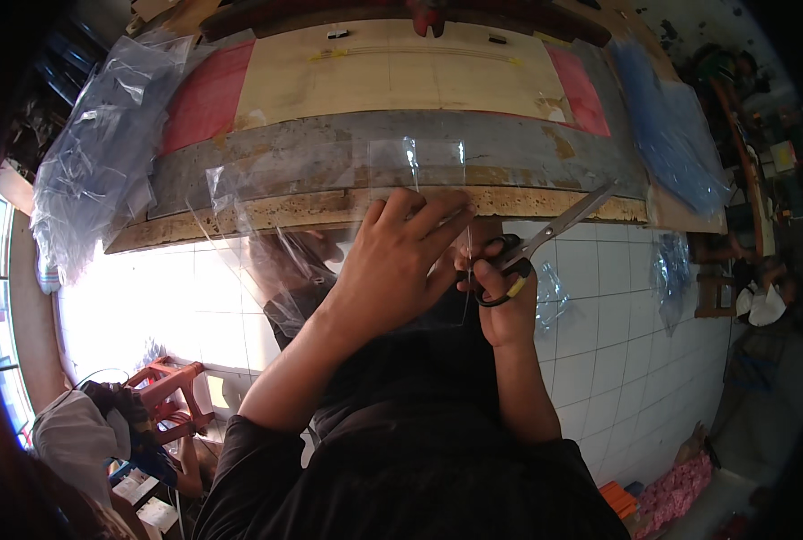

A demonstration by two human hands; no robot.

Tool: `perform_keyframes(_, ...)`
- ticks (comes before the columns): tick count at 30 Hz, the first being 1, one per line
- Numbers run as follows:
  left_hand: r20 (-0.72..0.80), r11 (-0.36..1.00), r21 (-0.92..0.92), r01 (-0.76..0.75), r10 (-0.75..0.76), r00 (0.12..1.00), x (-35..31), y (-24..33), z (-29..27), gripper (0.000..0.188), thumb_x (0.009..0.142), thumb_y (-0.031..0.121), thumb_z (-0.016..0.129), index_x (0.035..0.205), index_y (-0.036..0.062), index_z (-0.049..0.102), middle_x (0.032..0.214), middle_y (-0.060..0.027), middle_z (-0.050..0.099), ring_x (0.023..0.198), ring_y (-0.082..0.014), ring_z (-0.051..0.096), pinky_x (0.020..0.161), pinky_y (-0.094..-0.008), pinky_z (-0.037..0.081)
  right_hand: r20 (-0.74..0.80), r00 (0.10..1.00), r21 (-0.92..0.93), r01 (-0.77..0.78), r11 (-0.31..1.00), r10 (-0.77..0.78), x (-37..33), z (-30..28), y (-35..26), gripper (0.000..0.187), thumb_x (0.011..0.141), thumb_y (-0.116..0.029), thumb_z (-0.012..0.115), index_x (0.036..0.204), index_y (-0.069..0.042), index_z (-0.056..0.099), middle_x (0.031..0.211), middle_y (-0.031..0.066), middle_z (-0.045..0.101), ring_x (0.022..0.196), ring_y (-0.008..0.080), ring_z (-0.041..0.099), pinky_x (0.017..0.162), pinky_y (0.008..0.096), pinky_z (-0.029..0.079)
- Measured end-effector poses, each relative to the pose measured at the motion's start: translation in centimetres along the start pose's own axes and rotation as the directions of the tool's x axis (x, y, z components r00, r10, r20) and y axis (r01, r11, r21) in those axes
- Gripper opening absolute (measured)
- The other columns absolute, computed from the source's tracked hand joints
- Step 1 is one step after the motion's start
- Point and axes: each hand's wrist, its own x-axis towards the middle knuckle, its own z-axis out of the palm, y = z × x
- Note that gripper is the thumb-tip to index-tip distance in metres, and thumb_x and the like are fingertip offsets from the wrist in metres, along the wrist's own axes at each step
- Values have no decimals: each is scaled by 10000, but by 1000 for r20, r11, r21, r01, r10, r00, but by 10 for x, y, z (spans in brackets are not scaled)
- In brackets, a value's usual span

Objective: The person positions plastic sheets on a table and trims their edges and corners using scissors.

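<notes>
A clear plastic sheet or bag [417, 155] hangs over the near edge of the worktable, partly beneath my left hand [400, 256]. That hand is closed on the plastic, fingers reaching to its right edge and the thumb lower down. Scissors [538, 241] with black handles and a bit of yellow rest in my right hand [511, 301]. Their blades point up and right, away from the plastic. My right fingertips are close to the sheet's right edge; whether they pinch it is hard to see. Another clear plastic piece [226, 193] lies left of my left hand.
The worktable [320, 144] has a worn wooden front edge and a tan sheet [401, 72] with red ends. Clear plastic bags [104, 144] are piled at left, bluish plastic [667, 126] at right. A red stool [172, 396] and another person [86, 432] are at lower left.
</notes>
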Motion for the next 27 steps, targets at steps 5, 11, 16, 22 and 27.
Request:
perform_keyframes(5,14,1000,14,-21,21,1000,-2,-2,0,462,845,118,719,1306,89,708,1408,-4,630,1085,-275,569,975,-425,502,-40,999,-25,-33,999,32,3,3,0,264,909,46,738,1096,-62,587,1014,112,722,921,229,758,674,296,623)
perform_keyframes(11,-13,989,146,-38,41,999,-9,-1,4,512,857,189,732,1352,74,667,1459,-19,600,1203,-297,562,1071,-498,444,-27,999,40,-44,998,45,-3,-2,7,278,897,46,733,1077,-80,564,971,90,708,876,213,738,632,286,568)
perform_keyframes(16,10,983,177,-48,47,999,-6,-3,7,541,865,220,727,1380,74,646,1540,-60,540,1280,-320,542,1106,-509,413,-48,997,47,-50,998,52,-10,-8,11,281,892,45,742,1072,-77,564,975,95,710,867,223,736,626,287,567)
perform_keyframes(22,18,991,134,16,-19,1000,-3,0,13,616,846,263,738,1428,100,620,1585,-90,496,1281,-332,529,1095,-495,418,-40,999,-58,-35,998,32,-14,-12,6,292,875,46,764,1073,-59,575,999,117,723,851,217,738,635,292,594)
perform_keyframes(27,18,993,119,5,-7,1000,2,2,8,647,825,286,748,1427,93,616,1577,-79,508,1244,-318,536,1067,-477,430,5,1000,-83,-30,996,31,-15,-18,6,328,874,24,780,1133,-31,587,1025,119,721,869,207,737,691,307,618)
